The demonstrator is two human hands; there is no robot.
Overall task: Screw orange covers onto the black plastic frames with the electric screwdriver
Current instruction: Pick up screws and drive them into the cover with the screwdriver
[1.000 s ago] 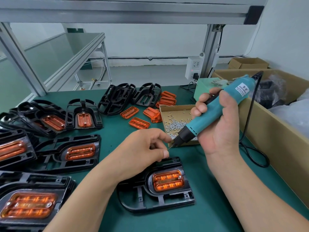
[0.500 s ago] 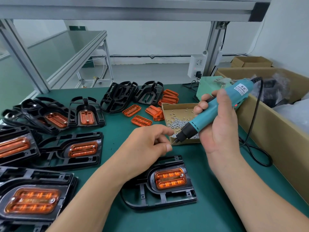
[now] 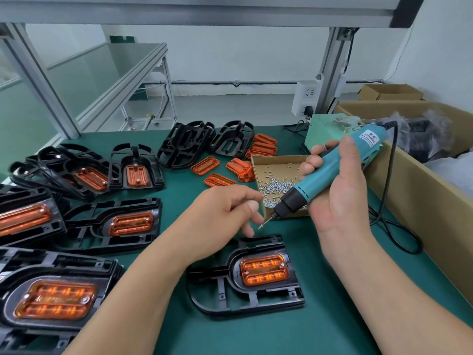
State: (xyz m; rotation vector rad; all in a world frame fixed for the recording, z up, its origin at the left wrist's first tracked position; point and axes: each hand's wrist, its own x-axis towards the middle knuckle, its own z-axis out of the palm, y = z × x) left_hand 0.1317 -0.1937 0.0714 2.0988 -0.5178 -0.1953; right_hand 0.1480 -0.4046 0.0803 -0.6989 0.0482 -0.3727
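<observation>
My right hand [image 3: 340,201] grips the teal electric screwdriver [image 3: 330,172], which slants down to the left. A small screw [image 3: 260,226] sits on its bit tip above the table. My left hand [image 3: 225,211] hovers just left of the tip with its fingers loosely curled, and nothing shows between them. Below both hands a black plastic frame [image 3: 217,285] lies flat on the green mat. An orange cover [image 3: 265,269] is seated in it, with a screw visible at its upper right corner.
A small cardboard tray of screws [image 3: 276,162] sits behind the tip. Loose orange covers [image 3: 204,165] and empty black frames [image 3: 184,144] lie farther back. Frames with covers [image 3: 130,224] crowd the left side. A large cardboard box [image 3: 422,201] and the screwdriver's cord [image 3: 394,226] border the right.
My left hand has let go of the bit tip and drawn slightly left, leaving a screw on the bit. The screwdriver has stayed in nearly the same place.
</observation>
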